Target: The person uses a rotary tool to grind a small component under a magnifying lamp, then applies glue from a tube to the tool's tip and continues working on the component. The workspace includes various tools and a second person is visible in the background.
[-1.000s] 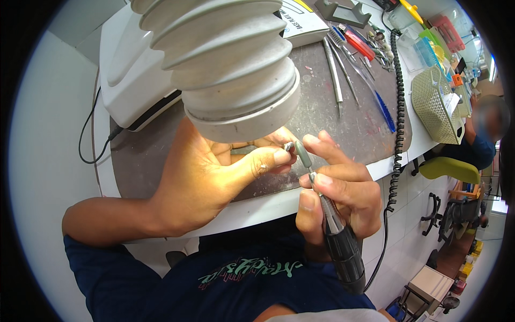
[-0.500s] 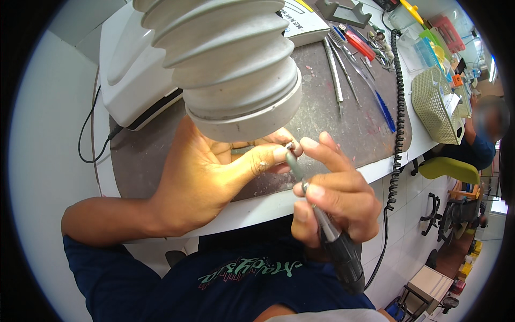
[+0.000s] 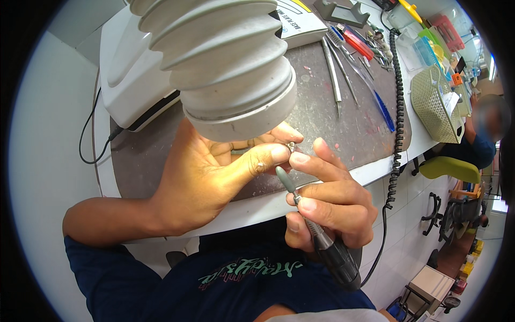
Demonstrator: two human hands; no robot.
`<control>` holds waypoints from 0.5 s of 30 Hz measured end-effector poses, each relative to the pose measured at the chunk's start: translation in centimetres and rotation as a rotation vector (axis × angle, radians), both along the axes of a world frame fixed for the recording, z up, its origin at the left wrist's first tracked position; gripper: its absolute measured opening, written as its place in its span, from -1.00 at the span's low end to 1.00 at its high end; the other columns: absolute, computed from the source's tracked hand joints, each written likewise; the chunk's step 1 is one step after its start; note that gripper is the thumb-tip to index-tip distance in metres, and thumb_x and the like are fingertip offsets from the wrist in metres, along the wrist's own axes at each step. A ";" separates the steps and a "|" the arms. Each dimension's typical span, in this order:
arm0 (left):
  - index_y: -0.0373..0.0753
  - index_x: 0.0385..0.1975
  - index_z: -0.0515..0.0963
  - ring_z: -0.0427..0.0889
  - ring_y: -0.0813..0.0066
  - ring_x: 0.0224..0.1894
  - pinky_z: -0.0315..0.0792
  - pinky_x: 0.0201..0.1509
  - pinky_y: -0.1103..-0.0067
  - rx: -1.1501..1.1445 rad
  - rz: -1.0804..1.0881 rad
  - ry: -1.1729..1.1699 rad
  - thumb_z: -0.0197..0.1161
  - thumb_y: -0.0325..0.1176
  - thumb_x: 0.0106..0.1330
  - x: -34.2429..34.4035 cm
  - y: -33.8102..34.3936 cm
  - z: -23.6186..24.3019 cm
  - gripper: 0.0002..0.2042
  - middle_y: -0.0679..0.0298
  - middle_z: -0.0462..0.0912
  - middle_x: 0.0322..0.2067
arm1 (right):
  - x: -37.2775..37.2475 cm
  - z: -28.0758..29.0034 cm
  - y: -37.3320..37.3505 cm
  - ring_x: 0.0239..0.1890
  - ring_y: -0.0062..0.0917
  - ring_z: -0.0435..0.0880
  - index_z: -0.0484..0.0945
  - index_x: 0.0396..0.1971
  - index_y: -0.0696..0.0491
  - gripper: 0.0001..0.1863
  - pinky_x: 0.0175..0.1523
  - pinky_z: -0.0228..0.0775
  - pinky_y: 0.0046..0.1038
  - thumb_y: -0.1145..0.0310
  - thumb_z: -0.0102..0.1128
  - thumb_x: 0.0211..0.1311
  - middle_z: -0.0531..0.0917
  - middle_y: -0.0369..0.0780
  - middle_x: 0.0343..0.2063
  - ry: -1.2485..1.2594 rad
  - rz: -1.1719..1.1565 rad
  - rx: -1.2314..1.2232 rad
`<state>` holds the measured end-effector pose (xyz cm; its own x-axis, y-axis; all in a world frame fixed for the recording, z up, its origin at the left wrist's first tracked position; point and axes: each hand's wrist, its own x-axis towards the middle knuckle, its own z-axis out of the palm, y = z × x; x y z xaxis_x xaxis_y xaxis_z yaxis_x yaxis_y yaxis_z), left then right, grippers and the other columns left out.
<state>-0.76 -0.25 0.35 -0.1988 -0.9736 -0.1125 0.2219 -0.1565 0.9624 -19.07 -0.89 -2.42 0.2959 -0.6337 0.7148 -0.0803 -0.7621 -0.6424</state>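
My left hand (image 3: 206, 180) pinches a small, shiny, irregular metal piece (image 3: 291, 146) between thumb and fingertips, above the front part of the work mat. Part of this hand is hidden behind a ribbed white hose. In my right hand (image 3: 340, 204) is a rotary handpiece (image 3: 338, 260), black-bodied with a metal nose, gripped like a pen. Its grey-green, bullet-shaped grinding stone (image 3: 285, 179) sits just below the left thumb, apart from the metal piece. The right index fingertip is close beside the metal piece; whether they touch I cannot tell.
The ribbed hose (image 3: 220, 64) hangs over the hands. A white machine (image 3: 134, 70) stands at left. Hand tools, including a blue-handled brush (image 3: 383, 110), lie at the back right. A coiled black cord (image 3: 398, 107) runs down beside a woven basket (image 3: 434, 102). Another person sits far right.
The grinding stone has come away from the metal piece, down and left, as my right hand shifted slightly. The metal piece shows more now. My left hand has hardly moved.
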 end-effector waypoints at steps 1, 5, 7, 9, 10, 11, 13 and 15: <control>-0.42 -0.07 0.48 0.62 0.46 -0.14 0.55 -0.03 0.55 -0.001 0.002 0.013 0.14 -0.53 0.37 0.0 0.0 0.0 -0.81 0.16 0.59 -0.17 | 0.0 0.0 0.0 -0.09 -0.24 0.73 0.56 -0.30 0.03 -0.75 0.18 0.49 -0.11 0.49 0.44 0.03 0.68 -0.26 -0.47 -0.004 0.000 0.001; -0.44 -0.05 0.48 0.63 0.45 -0.12 0.56 -0.01 0.54 -0.055 -0.009 -0.029 0.14 -0.54 0.37 0.2 0.1 -0.4 -0.80 0.14 0.61 -0.16 | -0.1 0.1 0.1 -0.07 -0.22 0.73 0.56 -0.28 0.03 -0.74 0.18 0.49 -0.09 0.50 0.44 0.02 0.68 -0.26 -0.45 -0.017 0.029 0.030; -0.44 -0.04 0.47 0.63 0.44 -0.14 0.56 0.00 0.53 0.010 -0.048 -0.011 0.12 -0.54 0.38 0.2 -0.1 0.2 -0.80 0.14 0.61 -0.17 | -0.3 0.0 0.0 -0.07 -0.20 0.72 0.55 -0.27 0.04 -0.73 0.18 0.48 -0.08 0.51 0.44 0.02 0.68 -0.24 -0.44 -0.049 0.044 0.028; -0.44 -0.04 0.46 0.64 0.44 -0.15 0.57 0.01 0.52 0.068 -0.076 0.014 0.11 -0.54 0.39 0.2 -0.2 0.5 -0.80 0.13 0.61 -0.18 | -0.3 -0.7 -0.1 -0.08 -0.17 0.72 0.54 -0.26 0.07 -0.72 0.17 0.49 -0.06 0.52 0.43 0.02 0.68 -0.21 -0.43 -0.120 0.030 0.027; -0.44 -0.04 0.46 0.64 0.43 -0.15 0.57 0.01 0.52 0.092 -0.084 0.031 0.10 -0.53 0.40 0.3 -0.2 0.5 -0.80 0.13 0.61 -0.19 | -0.3 -1.2 -0.2 -0.08 -0.15 0.72 0.53 -0.25 0.08 -0.71 0.17 0.49 -0.06 0.53 0.42 0.02 0.68 -0.19 -0.42 -0.168 0.005 0.030; -0.44 -0.03 0.45 0.65 0.43 -0.16 0.57 0.02 0.51 0.117 -0.092 0.047 0.09 -0.53 0.41 0.3 -0.2 0.5 -0.80 0.13 0.61 -0.19 | -0.3 -1.4 -0.3 -0.08 -0.15 0.72 0.53 -0.25 0.10 -0.71 0.16 0.49 -0.05 0.53 0.42 0.01 0.68 -0.18 -0.42 -0.180 -0.009 0.031; -0.43 -0.03 0.45 0.65 0.42 -0.15 0.58 0.02 0.50 0.084 -0.099 0.031 0.08 -0.52 0.41 0.3 -0.3 0.4 -0.80 0.12 0.61 -0.19 | -0.3 -1.4 -0.5 -0.09 -0.13 0.72 0.51 -0.25 0.12 -0.70 0.15 0.50 -0.05 0.54 0.41 0.01 0.68 -0.15 -0.41 -0.162 -0.036 0.025; -0.43 -0.04 0.44 0.65 0.41 -0.15 0.58 0.01 0.49 0.069 -0.102 0.032 0.08 -0.52 0.42 0.3 -0.3 0.2 -0.81 0.12 0.61 -0.19 | -0.1 -1.4 -0.5 -0.10 -0.13 0.72 0.52 -0.25 0.13 -0.70 0.12 0.52 -0.05 0.56 0.41 -0.01 0.68 -0.13 -0.41 -0.146 -0.054 0.020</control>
